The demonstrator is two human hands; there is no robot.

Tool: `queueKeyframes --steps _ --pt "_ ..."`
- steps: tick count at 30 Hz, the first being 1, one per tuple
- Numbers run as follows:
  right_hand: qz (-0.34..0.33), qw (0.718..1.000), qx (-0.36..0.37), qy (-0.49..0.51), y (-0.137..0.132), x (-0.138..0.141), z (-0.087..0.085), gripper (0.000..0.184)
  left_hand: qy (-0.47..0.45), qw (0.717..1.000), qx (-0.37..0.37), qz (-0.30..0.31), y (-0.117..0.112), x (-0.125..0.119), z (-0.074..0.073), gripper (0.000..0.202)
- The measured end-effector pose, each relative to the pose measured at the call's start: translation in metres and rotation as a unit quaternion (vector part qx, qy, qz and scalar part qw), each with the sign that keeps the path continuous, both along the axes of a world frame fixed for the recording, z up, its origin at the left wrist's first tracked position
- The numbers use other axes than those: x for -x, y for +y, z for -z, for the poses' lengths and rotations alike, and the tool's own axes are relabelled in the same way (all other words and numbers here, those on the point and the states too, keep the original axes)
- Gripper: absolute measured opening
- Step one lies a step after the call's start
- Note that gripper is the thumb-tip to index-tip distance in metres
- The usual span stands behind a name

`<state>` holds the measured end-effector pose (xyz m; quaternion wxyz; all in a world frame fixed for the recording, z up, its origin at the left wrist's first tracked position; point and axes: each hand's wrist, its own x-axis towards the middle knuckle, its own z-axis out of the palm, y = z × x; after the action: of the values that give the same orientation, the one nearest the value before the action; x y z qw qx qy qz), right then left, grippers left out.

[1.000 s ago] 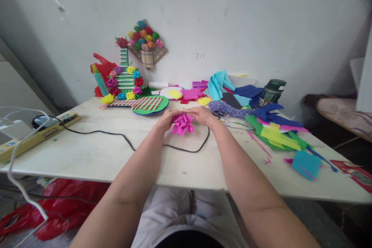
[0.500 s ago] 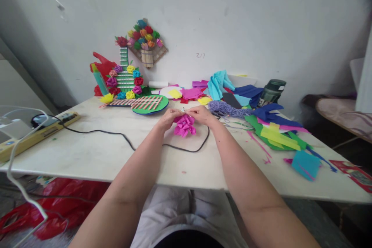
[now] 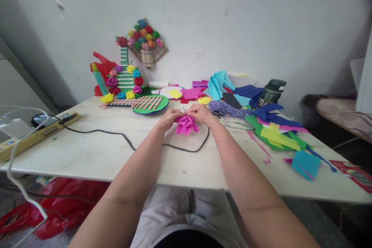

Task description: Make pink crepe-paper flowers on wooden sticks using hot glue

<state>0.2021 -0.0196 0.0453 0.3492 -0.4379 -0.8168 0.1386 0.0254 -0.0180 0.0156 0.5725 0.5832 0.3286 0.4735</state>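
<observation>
A magenta paper flower hangs between my two hands over the table, petals pointing down toward me. My left hand is closed, its fingertips pinching the flower's base at the far side. From the other side my right hand also pinches that base, and the fingertips of both hands nearly meet. A small whitish tip pokes out above the fingers; what it belongs to cannot be made out. Beyond my left hand lies a green guitar-shaped board with crossed sticks and a yellow flower at its narrow end.
A black cable loops across the white table under my hands to a power strip at left. Purple yarn, coloured paper and a dark bottle lie right. A flower-trimmed stick guitar leans against the wall.
The magenta flower has turned slightly between my fingers, its petals shifting a little to the right. Both hands stay in nearly the same place.
</observation>
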Motion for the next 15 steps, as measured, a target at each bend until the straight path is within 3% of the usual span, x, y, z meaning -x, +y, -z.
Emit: queueKeyframes --steps 15 --pt "-0.05 0.992 -0.009 0.116 0.014 0.0 0.011 0.007 0.016 1.0 -0.017 -0.001 0.0 -0.002 -0.001 0.03"
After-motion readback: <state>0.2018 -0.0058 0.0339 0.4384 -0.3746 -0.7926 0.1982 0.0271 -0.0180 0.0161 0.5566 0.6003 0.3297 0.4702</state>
